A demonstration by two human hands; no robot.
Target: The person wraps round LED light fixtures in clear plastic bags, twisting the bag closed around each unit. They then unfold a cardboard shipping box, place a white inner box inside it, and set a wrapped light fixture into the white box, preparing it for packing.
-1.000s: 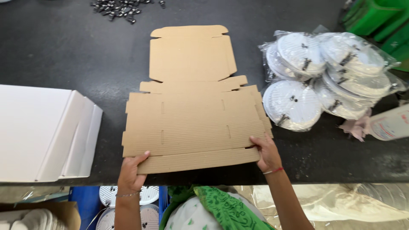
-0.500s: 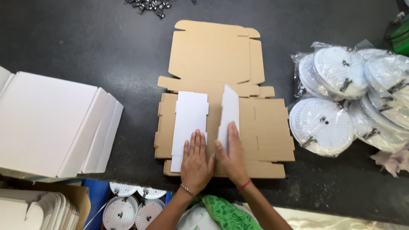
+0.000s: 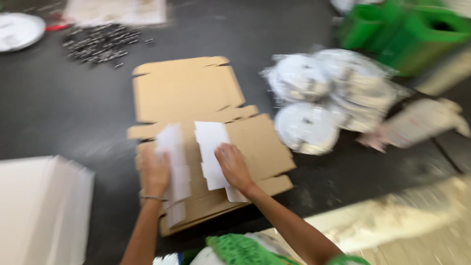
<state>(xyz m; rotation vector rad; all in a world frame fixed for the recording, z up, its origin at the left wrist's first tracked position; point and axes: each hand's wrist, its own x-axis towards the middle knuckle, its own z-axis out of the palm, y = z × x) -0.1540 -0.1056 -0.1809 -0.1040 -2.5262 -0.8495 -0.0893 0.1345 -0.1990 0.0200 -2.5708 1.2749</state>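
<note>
A flat, die-cut sheet of brown corrugated cardboard lies unfolded on the dark worktop, its long tabbed lid panel pointing away from the person and its near edge close to the table's front. Two side flaps are folded inward so their white faces show. The left hand lies flat and open on the left white flap, pressing it down onto the sheet, a thin bangle at the wrist. The right hand rests palm down, fingers spread, on the right white flap; neither hand is closed around anything. The picture is blurred, so the finer creases cannot be made out.

Just right of the cardboard sits a heap of round white discs in clear plastic bags, and beyond that a green plastic crate. At the far left a scatter of small dark metal parts lies on the worktop. A stack of flat white boxes sits at the near left corner.
</note>
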